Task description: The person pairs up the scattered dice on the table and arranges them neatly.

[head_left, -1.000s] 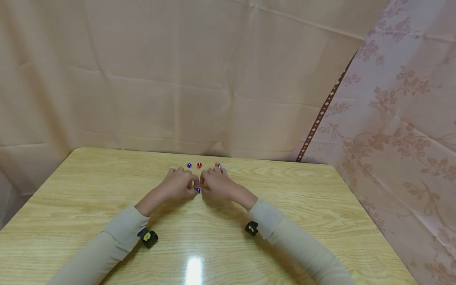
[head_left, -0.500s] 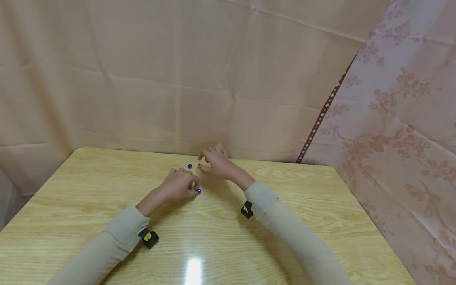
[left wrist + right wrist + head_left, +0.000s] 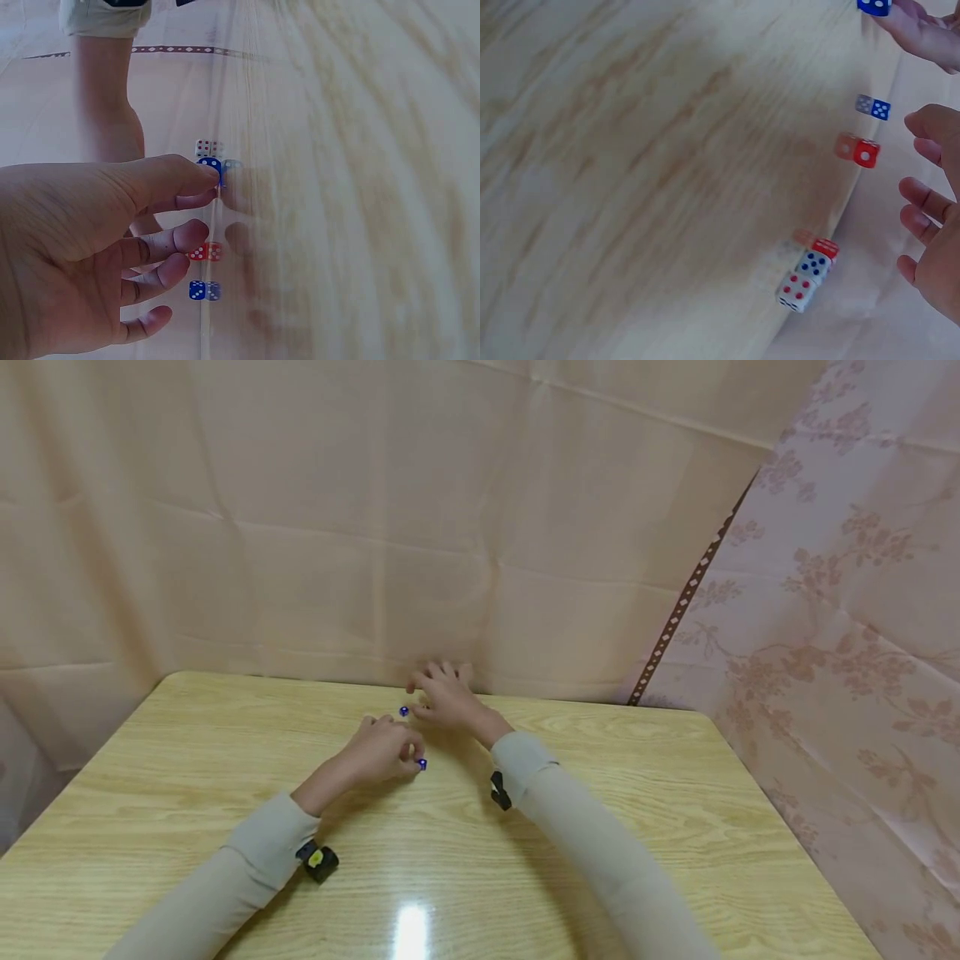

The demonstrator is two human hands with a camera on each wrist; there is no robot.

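My left hand (image 3: 382, 750) rests low over the table and pinches a blue die (image 3: 422, 765) between thumb and index finger; the other fingers are bent. That die also shows at the thumb tip in the left wrist view. Near the far edge, my right hand (image 3: 446, 697) reaches out with fingers spread, nothing between them. Just left of its fingertips lies a second blue die (image 3: 881, 109). A red die (image 3: 866, 153) sits close by, mostly covered by the right hand in the head view.
Two white dice, one with blue pips (image 3: 813, 262) and one with red pips on top (image 3: 795, 291), stand against another red die (image 3: 826, 248). The wooden table (image 3: 465, 860) ends at a beige curtain (image 3: 300, 568). A floral cloth (image 3: 847, 652) hangs at the right.
My right hand has gone from beside the left hand to the far edge, then a little left toward the far blue die. The left hand keeps its pinch in place.
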